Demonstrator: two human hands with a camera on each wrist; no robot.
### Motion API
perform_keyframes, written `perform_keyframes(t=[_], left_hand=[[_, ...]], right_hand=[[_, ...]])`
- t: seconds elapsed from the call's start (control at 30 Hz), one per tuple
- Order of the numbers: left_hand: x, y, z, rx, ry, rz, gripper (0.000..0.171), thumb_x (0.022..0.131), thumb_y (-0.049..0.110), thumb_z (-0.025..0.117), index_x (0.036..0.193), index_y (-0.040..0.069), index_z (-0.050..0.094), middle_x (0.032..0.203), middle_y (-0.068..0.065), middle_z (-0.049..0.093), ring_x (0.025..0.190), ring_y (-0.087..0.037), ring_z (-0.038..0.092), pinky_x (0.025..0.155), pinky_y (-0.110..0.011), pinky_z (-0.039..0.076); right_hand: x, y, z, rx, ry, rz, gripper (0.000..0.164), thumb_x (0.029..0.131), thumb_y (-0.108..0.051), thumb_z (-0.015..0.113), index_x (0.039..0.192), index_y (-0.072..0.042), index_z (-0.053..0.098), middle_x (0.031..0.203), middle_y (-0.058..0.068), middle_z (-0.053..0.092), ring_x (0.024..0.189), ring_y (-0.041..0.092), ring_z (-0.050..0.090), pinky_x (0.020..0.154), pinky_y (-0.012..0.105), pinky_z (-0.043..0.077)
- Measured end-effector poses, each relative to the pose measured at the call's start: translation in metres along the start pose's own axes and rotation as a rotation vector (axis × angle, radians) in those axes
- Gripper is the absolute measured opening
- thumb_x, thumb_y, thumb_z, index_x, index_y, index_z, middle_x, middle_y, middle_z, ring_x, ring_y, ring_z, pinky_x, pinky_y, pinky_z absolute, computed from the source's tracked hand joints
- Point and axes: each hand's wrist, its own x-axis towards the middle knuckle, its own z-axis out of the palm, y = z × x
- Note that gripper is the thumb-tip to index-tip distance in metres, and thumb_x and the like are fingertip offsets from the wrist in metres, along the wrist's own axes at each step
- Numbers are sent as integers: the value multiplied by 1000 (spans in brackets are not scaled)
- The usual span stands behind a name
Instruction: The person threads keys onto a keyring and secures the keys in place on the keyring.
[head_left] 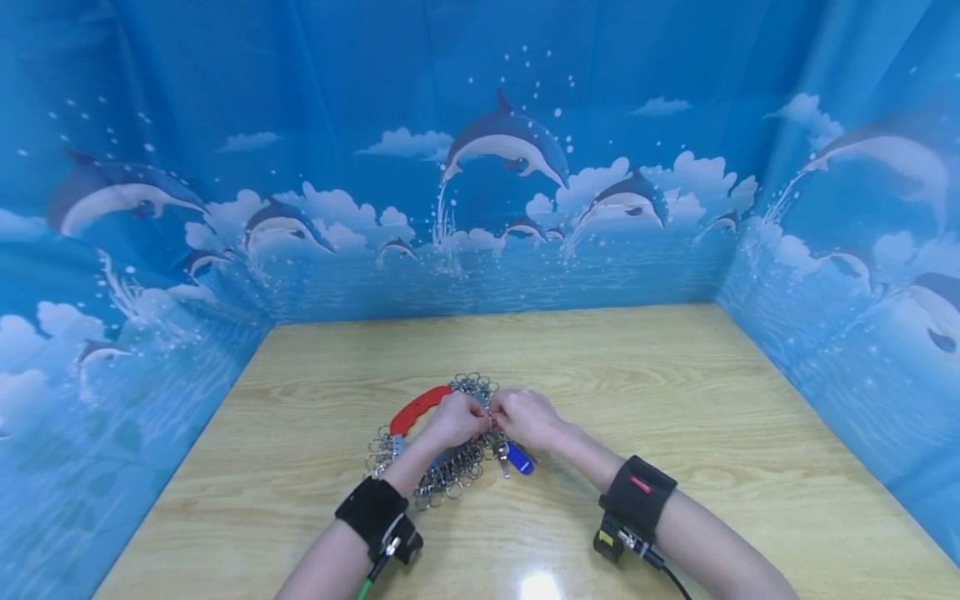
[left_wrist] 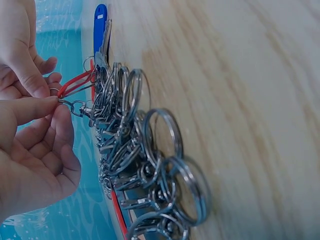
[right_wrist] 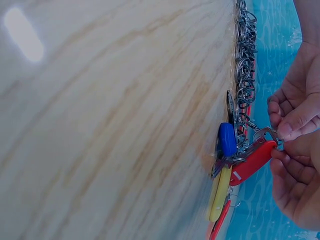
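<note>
My left hand (head_left: 459, 418) pinches a metal split ring (left_wrist: 65, 102) between thumb and finger. That ring links to a small swivel on a large bunch of key rings (left_wrist: 135, 135). Fingertips of my right hand (head_left: 527, 417) meet it there, pinching the ring end of a red key tag (right_wrist: 254, 164). In the right wrist view the tag slants down from those fingertips, with a key partly hidden behind it. A blue key tag (head_left: 519, 458) and a key (head_left: 503, 461) lie just below the hands on the bunch's right side.
The bunch hangs around a hoop with a red curved handle (head_left: 415, 409), partly covered by my left hand. A yellow tag (right_wrist: 220, 192) and another red tag (right_wrist: 220, 221) lie near the blue one. Wood-grain table (head_left: 675, 400); a blue dolphin-print curtain (head_left: 480, 275) stands around it.
</note>
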Motion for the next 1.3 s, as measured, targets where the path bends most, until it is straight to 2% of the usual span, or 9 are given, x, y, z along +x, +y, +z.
perform_keyframes(t=[0.17, 0.37, 0.6, 0.7, 0.9, 0.97, 1.07, 1.17, 1.3], left_hand=[[1, -1, 0, 3, -1, -23, 17, 82, 9, 64, 67, 2, 67, 58, 1, 54, 46, -9, 39, 43, -21, 29], [3, -4, -2, -2, 3, 11, 14, 81, 7, 63, 69, 1, 67, 56, 2, 54, 47, -10, 42, 45, -21, 32], [0, 0, -8, -12, -17, 5, 16, 84, 8, 61, 72, -2, 67, 53, 3, 48, 46, -9, 36, 45, -21, 28], [0, -1, -9, -8, -21, 21, 19, 84, 8, 60, 67, 0, 64, 51, 3, 45, 45, -9, 33, 45, -22, 26], [-1, -4, -12, 8, -25, 55, 32, 82, 6, 57, 53, 12, 46, 48, 4, 40, 43, -8, 28, 43, -21, 23], [-1, -5, -14, 15, -33, 47, 29, 82, 7, 59, 55, 11, 50, 50, 4, 42, 44, -8, 30, 44, -21, 24], [-3, -5, -16, 32, -72, 25, 19, 82, 9, 62, 63, 6, 60, 53, 2, 48, 46, -9, 36, 45, -21, 29], [-5, -7, -16, 89, -152, 21, 18, 79, 6, 63, 62, 6, 60, 53, 3, 48, 47, -9, 37, 47, -22, 30], [-8, -8, -15, 188, -266, 99, 27, 74, 1, 61, 53, 12, 50, 49, 5, 43, 45, -8, 36, 46, -21, 29]], right_hand=[[-1, 0, 0, 15, -25, 8, 8, 82, -3, 60, 80, -11, 62, 75, -3, 60, 65, 10, 56, 58, 23, 45], [-1, 1, 1, 66, -18, 13, 7, 84, -3, 60, 83, -10, 61, 82, -1, 59, 77, 14, 57, 67, 28, 48], [1, 6, 5, 185, -70, 53, 5, 93, -8, 50, 88, -9, 50, 71, -5, 49, 65, 11, 48, 57, 27, 42], [2, 7, 7, 194, -60, 38, 5, 94, -8, 49, 89, -8, 49, 71, -4, 48, 64, 10, 47, 56, 26, 41], [4, 5, 7, 172, -20, 3, 5, 93, -6, 50, 89, -9, 51, 74, -4, 50, 62, 8, 47, 53, 23, 41], [4, 2, 5, 173, -13, -3, 5, 92, -6, 53, 88, -10, 52, 75, -4, 50, 63, 9, 47, 54, 23, 41], [3, -3, 3, 187, -36, -5, 7, 89, -7, 57, 84, -10, 54, 73, -4, 51, 65, 9, 49, 57, 24, 42], [0, -8, 4, 176, -97, -19, 8, 88, -7, 59, 80, -10, 56, 72, -4, 54, 66, 10, 52, 61, 25, 43], [-7, -12, 8, 142, -200, -62, 7, 87, -6, 59, 80, -8, 57, 72, -2, 58, 67, 12, 55, 62, 24, 45]])
